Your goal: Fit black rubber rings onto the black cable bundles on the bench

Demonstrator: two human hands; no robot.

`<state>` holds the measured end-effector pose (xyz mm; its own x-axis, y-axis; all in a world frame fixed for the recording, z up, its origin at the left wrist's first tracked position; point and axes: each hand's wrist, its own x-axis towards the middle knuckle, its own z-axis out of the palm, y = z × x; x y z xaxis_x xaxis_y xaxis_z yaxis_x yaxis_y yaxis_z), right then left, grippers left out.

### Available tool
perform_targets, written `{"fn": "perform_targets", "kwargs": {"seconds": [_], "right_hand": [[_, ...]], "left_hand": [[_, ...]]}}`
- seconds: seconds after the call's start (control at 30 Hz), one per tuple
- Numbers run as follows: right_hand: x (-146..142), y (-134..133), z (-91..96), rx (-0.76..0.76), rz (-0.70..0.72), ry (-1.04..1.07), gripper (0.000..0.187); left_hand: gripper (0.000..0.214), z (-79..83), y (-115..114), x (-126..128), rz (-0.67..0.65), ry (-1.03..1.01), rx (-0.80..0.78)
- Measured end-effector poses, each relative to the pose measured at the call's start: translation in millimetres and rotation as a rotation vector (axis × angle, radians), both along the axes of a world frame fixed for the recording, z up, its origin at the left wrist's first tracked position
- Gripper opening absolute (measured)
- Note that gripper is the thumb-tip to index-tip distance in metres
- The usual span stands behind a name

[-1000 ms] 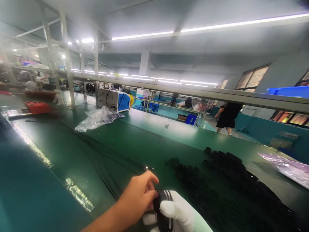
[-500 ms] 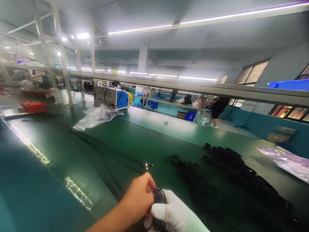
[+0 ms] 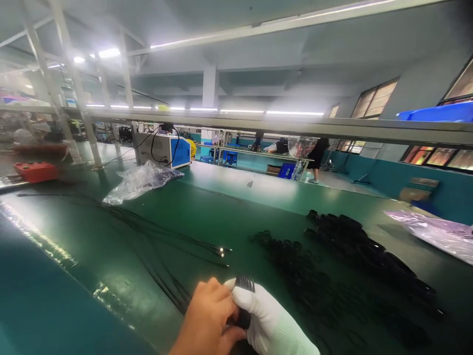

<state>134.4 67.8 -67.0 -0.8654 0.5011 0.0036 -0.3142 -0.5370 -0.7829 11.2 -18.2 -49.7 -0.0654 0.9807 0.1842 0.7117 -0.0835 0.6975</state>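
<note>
A coiled black cable (image 3: 244, 283) is wrapped in my right hand (image 3: 271, 315), which wears a white glove with a pale green cuff. My bare left hand (image 3: 210, 310) presses against the near side of the coil, its fingers bent and pinched at the cable; the fingertips are partly hidden. Beyond my hands, loose black cables (image 3: 162, 234) stretch across the green table (image 3: 221, 207), with metal plugs at their near ends. To the right lies a dark pile of small black rings or coils (image 3: 295, 266), and past it several coiled black cables (image 3: 354, 236).
A clear plastic bag (image 3: 142, 181) lies before a blue and grey machine (image 3: 162, 148). A red box (image 3: 36, 171) stands far left, and a pinkish plastic bag (image 3: 432, 229) lies right. A shelf rail (image 3: 258, 121) spans above the table. A person (image 3: 318, 155) stands beyond.
My left hand has moved down from the top of the coil to its lower near side. The right hand still grips the coil. The camera view has shifted slightly.
</note>
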Motion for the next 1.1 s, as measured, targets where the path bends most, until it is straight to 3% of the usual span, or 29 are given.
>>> {"fn": "perform_targets", "kwargs": {"seconds": [0.07, 0.2, 0.37, 0.6, 1.0, 1.1], "right_hand": [[3, 2, -2.4, -0.077, 0.057, -0.079, 0.022], [6, 2, -0.4, -0.125, 0.189, -0.187, 0.031], [3, -3, 2.6, -0.035, 0.210, -0.286, 0.027], [0, -6, 1.9, 0.128, 0.187, -0.330, 0.021], [3, -5, 9.9, 0.084, 0.101, -0.261, 0.012], [4, -4, 7.4, 0.043, 0.101, -0.287, 0.019]], "left_hand": [[0.006, 3.2, 3, -8, 0.025, -0.149, -0.053], [0.015, 10.4, 15, -22, 0.157, -0.353, -0.079], [0.012, 2.5, 24, -17, 0.164, -0.228, -0.052], [0.015, -9.7, 19, -12, 0.202, -0.095, -0.002], [0.015, -5.6, 28, -12, 0.157, -0.108, 0.020], [0.013, -6.6, 31, -8, 0.168, -0.144, 0.026]]}}
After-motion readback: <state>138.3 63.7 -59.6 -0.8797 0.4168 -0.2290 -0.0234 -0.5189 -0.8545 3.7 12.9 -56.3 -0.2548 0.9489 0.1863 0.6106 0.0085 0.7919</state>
